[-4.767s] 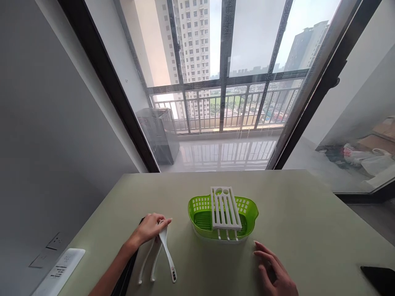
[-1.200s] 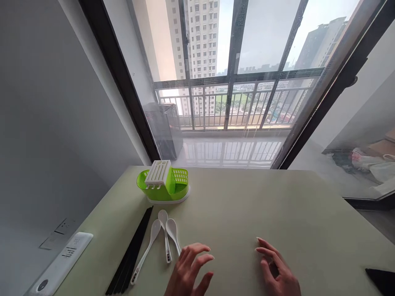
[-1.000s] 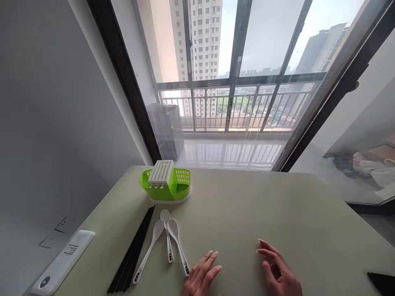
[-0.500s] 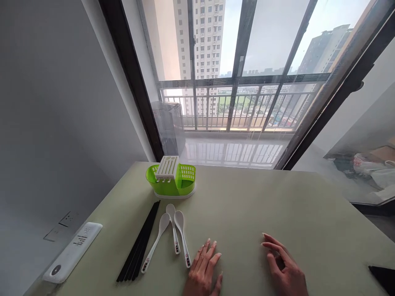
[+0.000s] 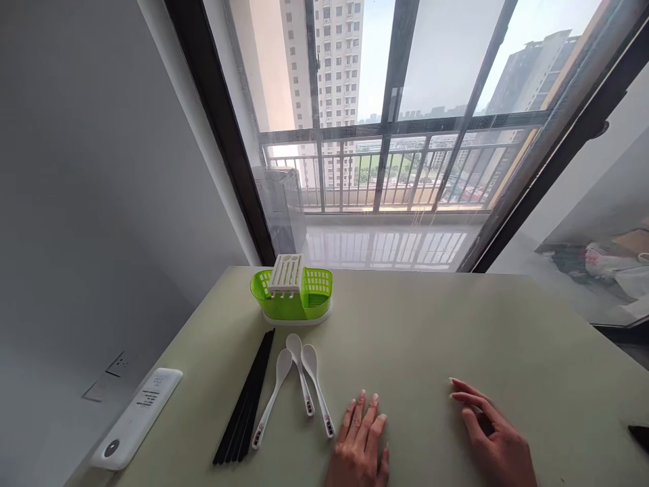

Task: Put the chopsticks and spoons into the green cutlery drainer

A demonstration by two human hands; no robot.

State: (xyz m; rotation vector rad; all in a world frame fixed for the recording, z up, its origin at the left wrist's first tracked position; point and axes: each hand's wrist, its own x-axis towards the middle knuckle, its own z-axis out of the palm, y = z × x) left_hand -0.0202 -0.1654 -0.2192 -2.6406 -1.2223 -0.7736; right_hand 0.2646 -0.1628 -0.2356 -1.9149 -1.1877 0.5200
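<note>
The left hand [image 5: 357, 439] is laid on the table [image 5: 416, 331], fingers slightly apart, right of the spoons [image 5: 303, 383] and chopsticks [image 5: 246, 399]. The right hand [image 5: 494, 433] is held with fingers loosely curled, thumb apart. The basket [image 5: 290, 310] is set far left.

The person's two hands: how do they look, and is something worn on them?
The left hand and right hand are bare, with slim fingers and longish nails. No glove, ring or sleeve shows; anything above the wrists is outside the picture.
</note>
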